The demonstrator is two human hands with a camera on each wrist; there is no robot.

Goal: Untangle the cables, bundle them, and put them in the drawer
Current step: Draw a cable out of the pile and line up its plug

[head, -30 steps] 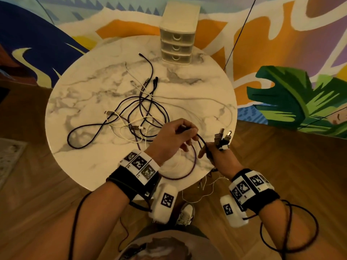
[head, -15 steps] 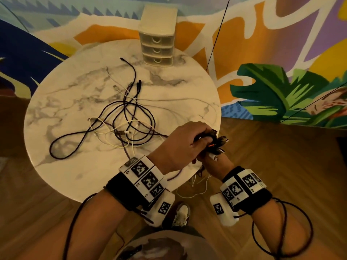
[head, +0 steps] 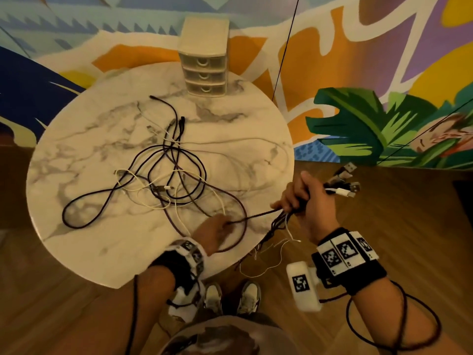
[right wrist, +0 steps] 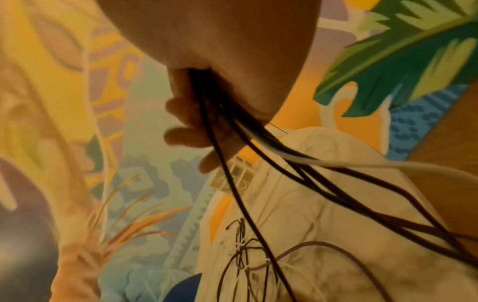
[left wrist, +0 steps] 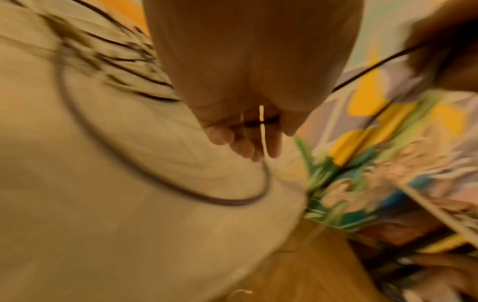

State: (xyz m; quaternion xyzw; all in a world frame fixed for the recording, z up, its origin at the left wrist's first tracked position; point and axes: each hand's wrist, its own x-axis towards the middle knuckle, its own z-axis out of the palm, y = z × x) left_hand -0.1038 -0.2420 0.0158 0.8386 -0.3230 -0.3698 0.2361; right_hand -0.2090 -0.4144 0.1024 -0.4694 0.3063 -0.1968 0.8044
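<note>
At the bottom of the head view stand two pale shoes (head: 231,298) on the wooden floor (head: 384,201), just off the near rim of the round marble tabletop (head: 102,226). Thin cable ends dangle over that rim toward the floor.

Just above, at lower centre, the left hand (head: 215,233) lies low over the tabletop with its fingers curled round one dark cable (head: 252,218) (the left wrist view is smeared, yet it shows a dark strand crossing under the bent fingers (left wrist: 245,143)). That strand runs taut to the right, up to the right hand (head: 307,201), which is held off the tabletop's right edge, over the floor. The right hand grips a bunch of cables in its fist; their plug ends (head: 343,183) (several dark, one white) fan out to the right of the knuckles, and the leads spill from the bottom of the fist, as the right wrist view shows plainly (right wrist: 232,143).

Further in, at the middle of the tabletop, the tangle of cables (head: 166,180) lies loose, dark and white strands looped over one another.

At the far rim, top centre of the frame, stands a small three-drawer unit (head: 204,62), all drawers pushed in, against a painted mural wall (head: 371,119).
</note>
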